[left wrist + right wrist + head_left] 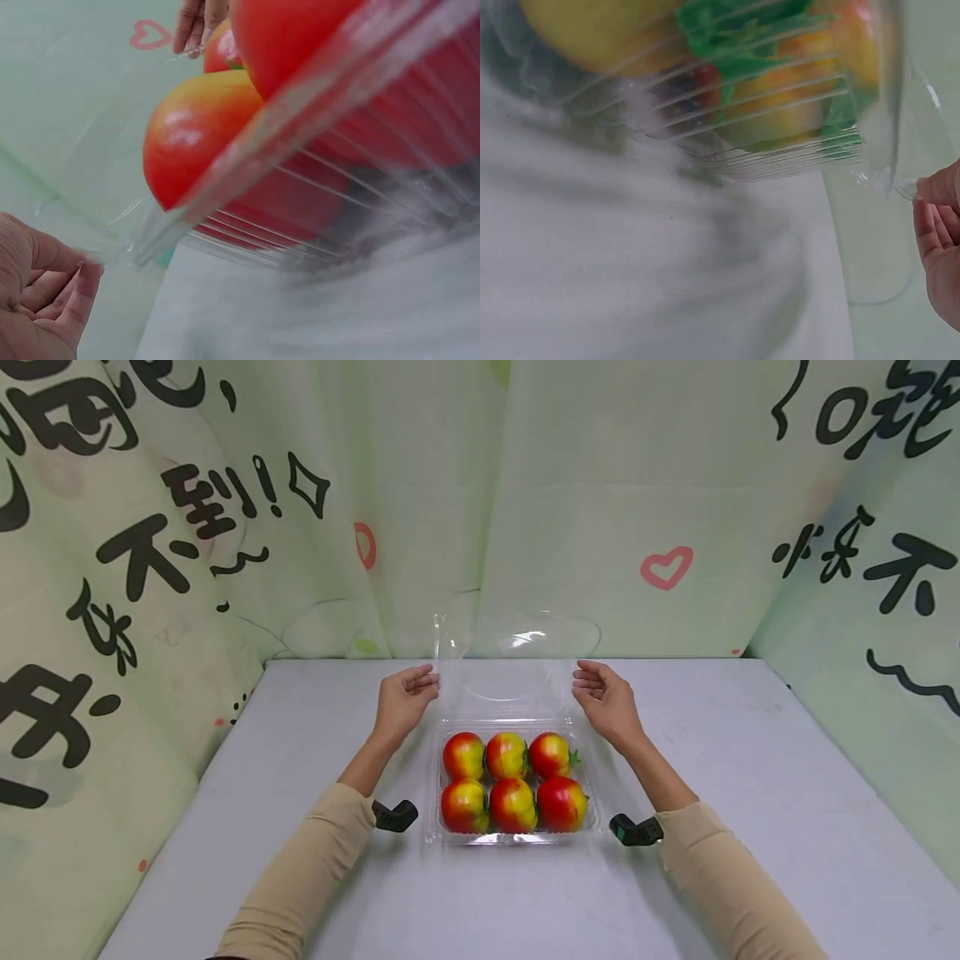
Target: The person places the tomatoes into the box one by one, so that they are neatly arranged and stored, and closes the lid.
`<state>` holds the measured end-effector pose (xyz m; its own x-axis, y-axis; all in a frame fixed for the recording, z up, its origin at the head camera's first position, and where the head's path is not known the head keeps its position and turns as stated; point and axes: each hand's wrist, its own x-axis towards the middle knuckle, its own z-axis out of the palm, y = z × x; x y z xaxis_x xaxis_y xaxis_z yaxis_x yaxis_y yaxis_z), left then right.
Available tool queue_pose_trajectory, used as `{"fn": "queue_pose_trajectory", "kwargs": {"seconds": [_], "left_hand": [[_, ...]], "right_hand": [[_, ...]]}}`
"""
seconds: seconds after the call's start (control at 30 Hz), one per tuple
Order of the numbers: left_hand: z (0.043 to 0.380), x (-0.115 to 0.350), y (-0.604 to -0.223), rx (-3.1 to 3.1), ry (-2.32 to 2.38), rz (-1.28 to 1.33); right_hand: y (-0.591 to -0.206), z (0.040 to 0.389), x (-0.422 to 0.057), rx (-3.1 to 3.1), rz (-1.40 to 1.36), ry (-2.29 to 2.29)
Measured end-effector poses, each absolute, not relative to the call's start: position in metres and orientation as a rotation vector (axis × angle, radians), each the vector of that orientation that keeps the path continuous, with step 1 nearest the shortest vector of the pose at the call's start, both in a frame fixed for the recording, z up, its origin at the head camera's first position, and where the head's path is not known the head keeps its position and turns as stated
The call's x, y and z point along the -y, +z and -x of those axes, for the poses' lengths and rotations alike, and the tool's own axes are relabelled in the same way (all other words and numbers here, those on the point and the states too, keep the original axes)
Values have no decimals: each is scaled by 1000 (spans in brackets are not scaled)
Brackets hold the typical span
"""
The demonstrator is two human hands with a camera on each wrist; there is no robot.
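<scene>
A clear plastic clamshell box [510, 839] sits on the table, its hinged lid [504, 693] raised at the far side. Inside lie several red-and-yellow fruits [512, 804] in two rows, some with green leafy tops. My left hand [405, 697] pinches the lid's left edge between thumb and fingers, as the left wrist view also shows at the fingertips [91, 264]. On the other side, my right hand [606, 703] pinches the right edge of the lid, with the thumb and forefinger meeting at the thin plastic in the right wrist view.
The white table [337, 893] reaches back to a pale green curtain [600, 485] with black lettering and red hearts. Curtain also hangs along both sides. A black wrist device [395, 817] is strapped below my left sleeve, another [636, 831] by the right.
</scene>
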<state>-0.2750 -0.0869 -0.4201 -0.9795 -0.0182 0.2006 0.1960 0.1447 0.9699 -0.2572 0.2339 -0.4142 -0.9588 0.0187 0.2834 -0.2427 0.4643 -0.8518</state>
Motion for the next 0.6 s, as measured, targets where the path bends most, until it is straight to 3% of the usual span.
{"fn": "queue_pose_trajectory", "kwargs": {"seconds": [0.6], "left_hand": [[272, 87, -410, 2067, -1984, 335]], "right_hand": [[-403, 251, -237, 2308, -241, 1465]]}}
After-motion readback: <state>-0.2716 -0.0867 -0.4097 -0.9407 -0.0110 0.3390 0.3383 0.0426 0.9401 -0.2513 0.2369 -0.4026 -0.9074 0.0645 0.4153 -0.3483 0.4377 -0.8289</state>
